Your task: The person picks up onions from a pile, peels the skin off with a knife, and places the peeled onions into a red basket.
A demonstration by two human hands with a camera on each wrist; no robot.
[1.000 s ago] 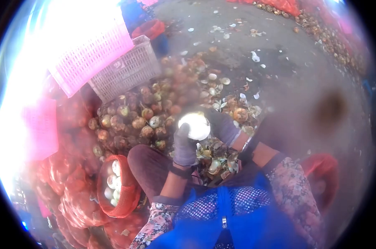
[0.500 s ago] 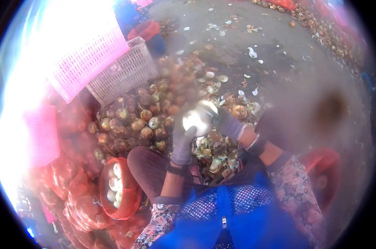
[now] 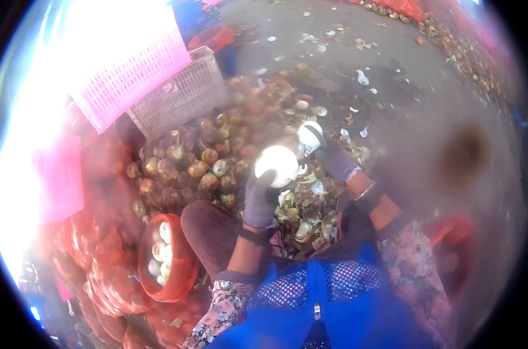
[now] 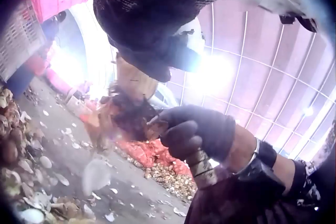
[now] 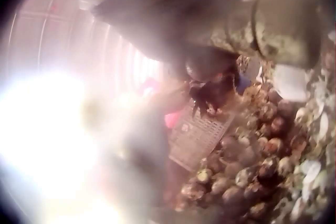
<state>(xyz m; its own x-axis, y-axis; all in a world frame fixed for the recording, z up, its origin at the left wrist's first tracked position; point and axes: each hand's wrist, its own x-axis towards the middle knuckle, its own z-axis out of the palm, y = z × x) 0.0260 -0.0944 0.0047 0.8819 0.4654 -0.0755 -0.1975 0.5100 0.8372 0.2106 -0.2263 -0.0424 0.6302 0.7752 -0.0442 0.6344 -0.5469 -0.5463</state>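
Observation:
My gloved left hand (image 3: 261, 200) grips a pale onion (image 3: 277, 164), thumb across its near side. Beyond it to the right, my gloved right hand (image 3: 337, 160) pinches a white piece of onion skin (image 3: 310, 134), bright with glare. In the left wrist view, brown outer skin and dark root (image 4: 131, 116) hang between the onion and the right fingers. A banded handle (image 4: 202, 169) sticks out below the right fist; it looks like a small knife's, the blade hidden. The right wrist view is mostly blurred. Peelings (image 3: 305, 224) heap up between the knees.
A pile of unpeeled onions (image 3: 197, 168) spreads ahead and left. Behind it stand a grey plastic crate (image 3: 179, 93) and a pink one (image 3: 130, 75). By the left knee is a red mesh bag (image 3: 185, 264) holding white onions. Skins lie scattered over the concrete floor (image 3: 287, 29).
The right hand has moved from against the onion to a little farther right and forward, with the skin in its fingers. The left hand has kept hold of the onion throughout.

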